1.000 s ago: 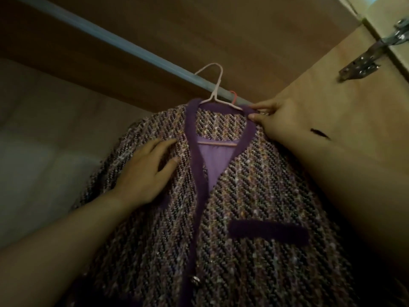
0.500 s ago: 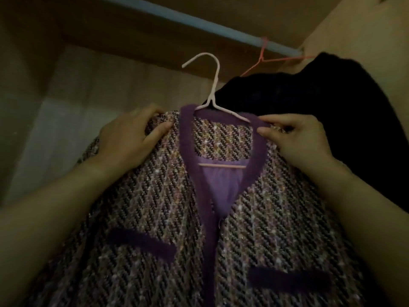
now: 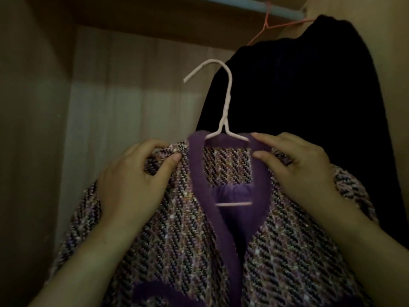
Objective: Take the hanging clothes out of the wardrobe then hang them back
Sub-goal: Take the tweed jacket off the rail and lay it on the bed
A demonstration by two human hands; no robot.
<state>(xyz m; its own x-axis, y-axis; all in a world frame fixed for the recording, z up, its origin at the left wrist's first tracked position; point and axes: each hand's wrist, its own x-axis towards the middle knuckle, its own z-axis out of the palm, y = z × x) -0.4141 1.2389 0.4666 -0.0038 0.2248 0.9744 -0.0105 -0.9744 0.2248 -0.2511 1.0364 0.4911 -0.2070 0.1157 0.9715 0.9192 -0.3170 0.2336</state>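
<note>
Tweed jacket (image 3: 177, 240) in front of the open wardrobe, hanger (image 3: 224, 120) hook below the rail (image 3: 281, 13).
Your left hand (image 3: 132, 185) and right hand (image 3: 296, 169) pinch its shoulders with curled fingers. The cloth looks thick, soft and weighty, so grip the hanger arms through it.

Pale blue rail (image 3: 285, 12) at far top right of wardrobe (image 3: 33, 129) interior, set just below wooden top panel (image 3: 155, 18), right end meeting right side wall (image 3: 394, 63). Hooked over it near that end: one red wire hanger (image 3: 266, 26), tilted, left arm sloping down. On the hanger, a dark garment (image 3: 309, 96), draped down beside the right wall.
</note>
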